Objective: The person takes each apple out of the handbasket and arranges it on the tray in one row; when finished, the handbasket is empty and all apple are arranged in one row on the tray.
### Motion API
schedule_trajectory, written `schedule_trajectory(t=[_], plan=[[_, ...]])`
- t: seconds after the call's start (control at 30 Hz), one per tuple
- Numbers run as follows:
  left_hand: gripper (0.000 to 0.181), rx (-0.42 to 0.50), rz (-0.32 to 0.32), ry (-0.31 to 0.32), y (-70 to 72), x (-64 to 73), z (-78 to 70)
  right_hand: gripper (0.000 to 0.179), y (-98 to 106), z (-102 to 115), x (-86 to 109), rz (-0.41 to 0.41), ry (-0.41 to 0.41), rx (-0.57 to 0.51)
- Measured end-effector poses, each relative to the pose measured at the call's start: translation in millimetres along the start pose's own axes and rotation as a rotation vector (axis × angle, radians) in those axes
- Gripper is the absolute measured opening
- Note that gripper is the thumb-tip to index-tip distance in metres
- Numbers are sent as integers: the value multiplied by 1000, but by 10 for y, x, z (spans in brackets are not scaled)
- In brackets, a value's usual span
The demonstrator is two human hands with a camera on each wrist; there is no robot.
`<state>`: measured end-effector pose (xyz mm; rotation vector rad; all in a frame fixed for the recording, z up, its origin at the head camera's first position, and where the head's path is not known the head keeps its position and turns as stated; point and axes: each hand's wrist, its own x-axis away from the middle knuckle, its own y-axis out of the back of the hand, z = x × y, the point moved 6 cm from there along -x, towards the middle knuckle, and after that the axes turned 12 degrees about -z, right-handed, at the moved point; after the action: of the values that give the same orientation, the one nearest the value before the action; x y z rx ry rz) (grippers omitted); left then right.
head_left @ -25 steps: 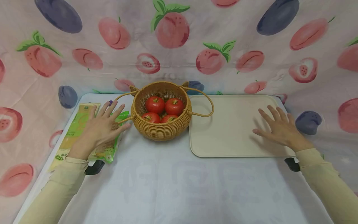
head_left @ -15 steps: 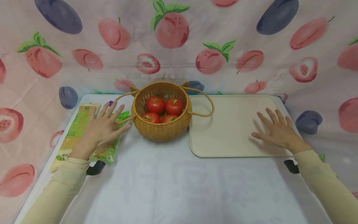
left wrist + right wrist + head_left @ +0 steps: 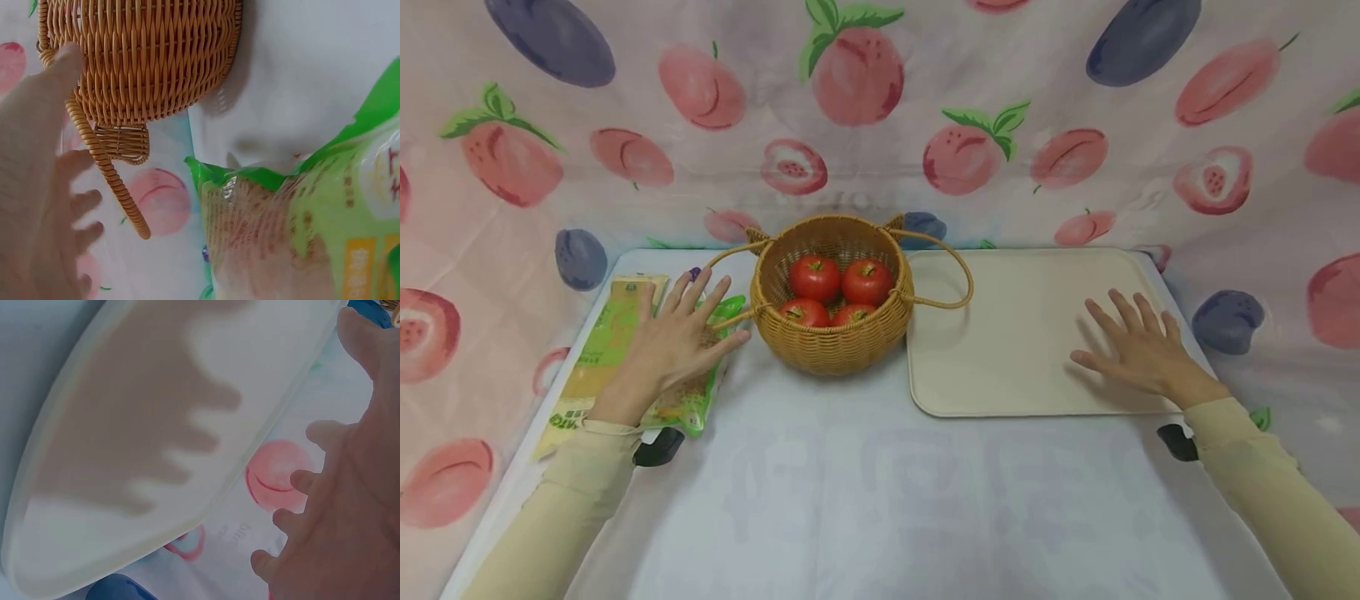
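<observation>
My left hand is spread with fingers apart over two green-and-yellow food packages at the left; it grips nothing. One is a flat yellow-green packet, the other a clear bag with green edges. Just right of that hand stands a wicker basket with two hoop handles, holding several red tomatoes. My right hand hovers, fingers spread, over the right part of a cream tray. In the right wrist view its shadow falls across the tray.
A white cloth covers the table in front of the basket and tray. Behind and at both sides hangs a fruit-print curtain. The basket's right handle reaches over the tray's left edge.
My right hand has shifted slightly to the left over the tray. The left hand stays almost in place, and the basket and packages have not moved.
</observation>
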<state>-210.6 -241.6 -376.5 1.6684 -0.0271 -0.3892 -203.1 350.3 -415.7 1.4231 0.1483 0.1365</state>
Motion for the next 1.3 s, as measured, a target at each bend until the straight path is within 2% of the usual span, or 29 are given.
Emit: schedule_trajectory(t=[0.1,0.27,0.37,0.43,0.57,0.73,0.9,1.1,1.3], plan=[[75,90,-118,-5,65,-18,-23,87,18,10,-22,-41,26,-9],[52,311,-465,-14,228,39,-151,74,75,101,-67,-179,114,-65],[37,416,-629,-26,256,105,-313,62,104,163,-97,-264,173,-97],[30,479,-697,-33,237,152,-441,54,128,204,-110,-314,202,-120],[24,567,-764,-20,156,268,-661,45,154,300,-144,-370,241,-188],[18,688,-782,-78,49,386,-906,39,164,426,-205,-394,270,-222],[13,785,-738,-186,-87,484,-1174,35,177,522,-249,-415,297,-270],[12,802,-593,-309,-306,496,-1539,31,226,687,-339,-441,320,-322],[15,789,-397,-348,-528,479,-1830,29,299,919,-434,-424,367,-369]])
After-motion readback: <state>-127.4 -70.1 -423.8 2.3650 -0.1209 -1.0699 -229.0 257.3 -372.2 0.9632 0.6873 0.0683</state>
